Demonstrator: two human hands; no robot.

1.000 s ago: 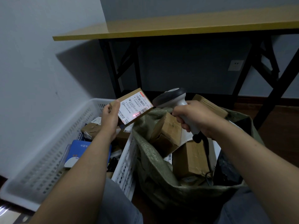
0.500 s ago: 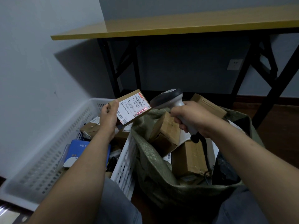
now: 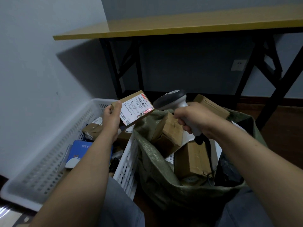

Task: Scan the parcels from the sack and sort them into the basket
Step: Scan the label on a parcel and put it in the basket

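Note:
My left hand (image 3: 112,116) grips a small brown parcel (image 3: 136,107) by its left edge, label side up, above the far end of the white basket (image 3: 39,163). A red scan line lies across the barcode at the label's right corner. My right hand (image 3: 194,119) grips the handle of a white and grey barcode scanner (image 3: 172,99), whose head points at the parcel from the right. Under that hand the green woven sack (image 3: 155,161) stands open with several brown cardboard parcels (image 3: 191,158) inside.
The basket holds several parcels, among them a blue packet (image 3: 78,153) and a taped brown box (image 3: 91,130). A yellow-topped table with black legs (image 3: 164,27) stands behind. A grey wall is at the left. My knees show at the bottom.
The parcel and the scanner have stayed almost still; the red scan line has shifted slightly on the label toward its lower right barcode.

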